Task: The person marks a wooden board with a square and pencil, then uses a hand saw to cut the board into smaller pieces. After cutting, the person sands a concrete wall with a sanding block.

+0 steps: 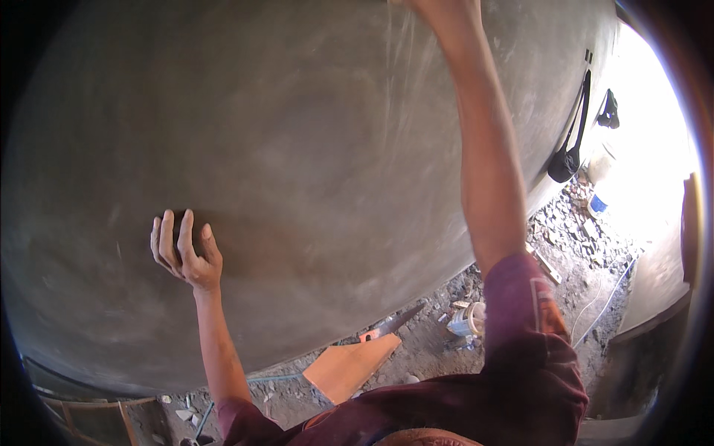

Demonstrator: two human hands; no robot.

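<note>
A broad grey plastered wall fills most of the view, smooth with faint pale streaks below my right arm. My left hand is raised against its lower left part, fingers spread and slightly curled, holding nothing. Whether the fingertips press on the wall or hover just off it is hard to tell. My right arm reaches up along the wall. Only the wrist end of my right hand shows at the top edge; its fingers and anything in them are cut off.
Below lie an orange-brown board, a handsaw and a white bucket. A black bag hangs on the wall at right. Rubble and a pale cable cover the ground near the bright opening.
</note>
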